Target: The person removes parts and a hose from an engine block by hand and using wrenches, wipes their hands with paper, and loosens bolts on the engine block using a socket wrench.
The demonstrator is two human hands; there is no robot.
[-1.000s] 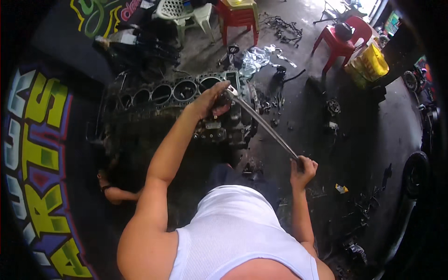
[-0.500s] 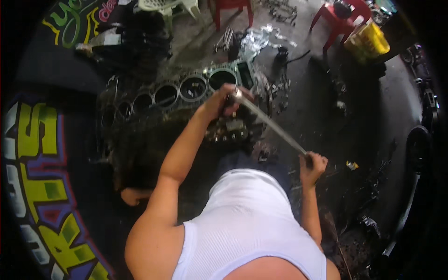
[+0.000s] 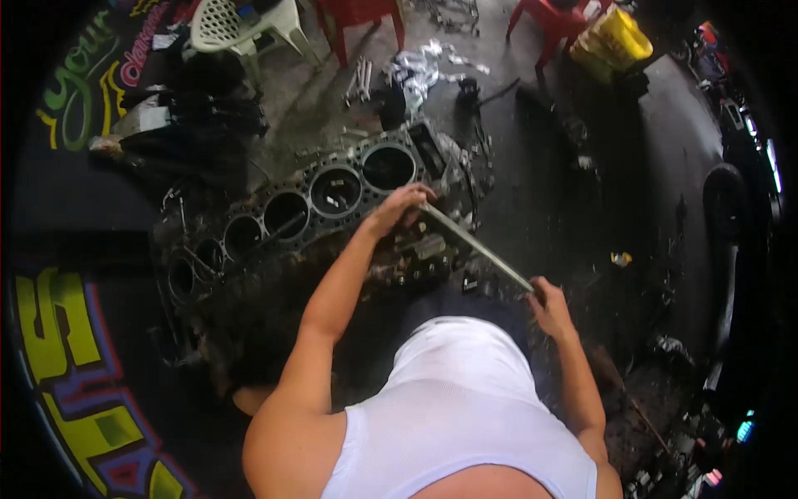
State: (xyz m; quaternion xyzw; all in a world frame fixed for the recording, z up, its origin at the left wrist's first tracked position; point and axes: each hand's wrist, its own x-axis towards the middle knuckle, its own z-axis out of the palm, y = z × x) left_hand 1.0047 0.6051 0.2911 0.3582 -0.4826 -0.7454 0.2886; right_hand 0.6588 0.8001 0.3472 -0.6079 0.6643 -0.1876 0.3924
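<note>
A long silver wrench bar (image 3: 478, 245) runs slantwise between my two hands, beside the near right end of a greasy engine block (image 3: 283, 200). My left hand (image 3: 399, 209) is closed over its head end, by the block's side; the fingers partly hide that end and what it sits on. My right hand (image 3: 553, 309) grips the other end, nearer to me and farther right. The block's top shows a row of several large round cylinder bores (image 3: 336, 191). Below my left hand, dark metal parts (image 3: 428, 249) stick out from the block's side.
Tools and crumpled silver material (image 3: 416, 71) lie on the floor beyond the block. A pale plastic chair (image 3: 241, 33), red chairs (image 3: 362, 21) and a yellow container (image 3: 611, 41) stand farther back. Small scraps (image 3: 621, 259) dot the dark floor at right. A painted black surface (image 3: 62, 333) lies left.
My view has tilted and turned, so the block appears lower and more slanted. The wrench bar has turned slightly against the block, with both hands still on it.
</note>
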